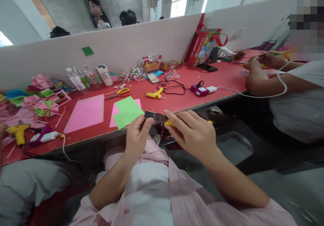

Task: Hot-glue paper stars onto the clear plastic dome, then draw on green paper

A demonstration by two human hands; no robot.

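My right hand (193, 131) is closed around a yellow-handled cutter knife (170, 122), whose wide grey blade points left. The handle's far end shows past my fingers. My left hand (138, 131) pinches a small dark flat piece (149, 115) at the blade's tip; whether it is a separate thing or part of the knife, I cannot tell. Both hands are in front of the table edge, over my lap. Just beyond my left hand lie green paper pieces (128, 111) on top of a pink sheet (114, 118).
On the red table (202, 80) are a large pink sheet (87, 113), yellow-handled scissors (120, 93), a yellow glue gun (155, 93) and a purple-and-white plug unit (202, 90). Bottles and a paper cup (105, 74) stand along the partition. People sit at both sides.
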